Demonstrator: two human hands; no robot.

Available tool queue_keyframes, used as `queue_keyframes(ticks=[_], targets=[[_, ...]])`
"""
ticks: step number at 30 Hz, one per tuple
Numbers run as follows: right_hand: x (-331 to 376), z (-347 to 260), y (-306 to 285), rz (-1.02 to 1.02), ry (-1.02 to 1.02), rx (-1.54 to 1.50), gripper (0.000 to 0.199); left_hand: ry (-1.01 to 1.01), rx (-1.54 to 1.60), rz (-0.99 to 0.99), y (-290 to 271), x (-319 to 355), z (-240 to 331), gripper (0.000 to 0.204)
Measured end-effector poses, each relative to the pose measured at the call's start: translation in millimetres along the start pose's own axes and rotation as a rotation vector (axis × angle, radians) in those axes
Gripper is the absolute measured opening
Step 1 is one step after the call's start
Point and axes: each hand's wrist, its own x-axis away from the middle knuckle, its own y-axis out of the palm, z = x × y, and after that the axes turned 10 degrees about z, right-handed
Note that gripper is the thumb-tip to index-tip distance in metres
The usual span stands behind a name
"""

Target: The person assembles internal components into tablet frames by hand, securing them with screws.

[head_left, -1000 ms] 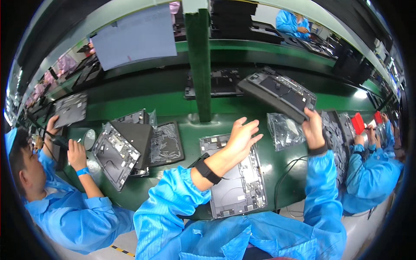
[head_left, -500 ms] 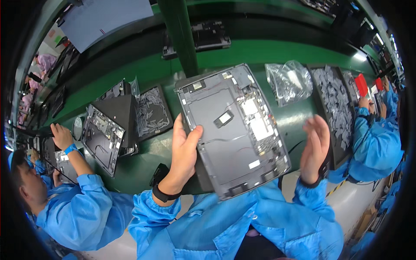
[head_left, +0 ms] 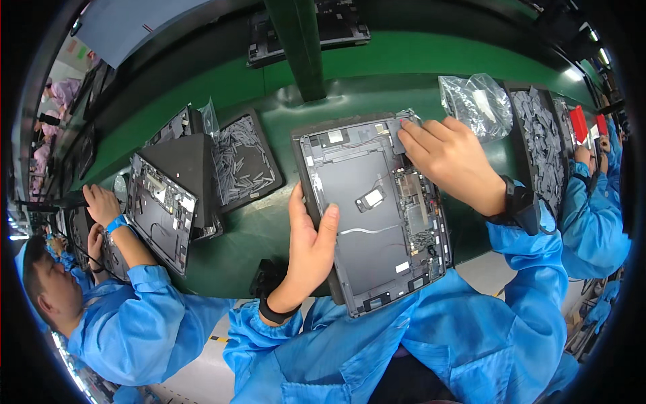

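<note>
Currently, case (head_left: 367, 262) not closed, circuit board (head_left: 418, 202) already in; left hand (head_left: 309, 249) grasps case's left edge; right hand (head_left: 449, 160) touches case's top-right corner, cannot tell if pinching.

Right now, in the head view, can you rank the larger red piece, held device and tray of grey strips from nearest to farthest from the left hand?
1. Held device: touching the left hand, thumb on top.
2. Tray of grey strips: beyond the hand, to its left.
3. Larger red piece: far right.
</note>
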Motion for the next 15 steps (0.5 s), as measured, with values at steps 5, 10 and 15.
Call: queue_keyframes(ticks=[5, 10, 15], targets=[[10, 2, -1, 0.258, 0.016, -0.056, 0.033, 0.06, -0.45, -0.019, -13, -5, 12, 0.056], [33, -17, -30, 0.29, -0.033, -0.196, 0.028, 0.476, -0.922, 0.182, -28, -30, 17, 0.024], [66, -36, -25, 0.158, -0.045, -0.354, 0.024, 0.817, -0.968, -0.032, 6, -56, 50, 0.026]])
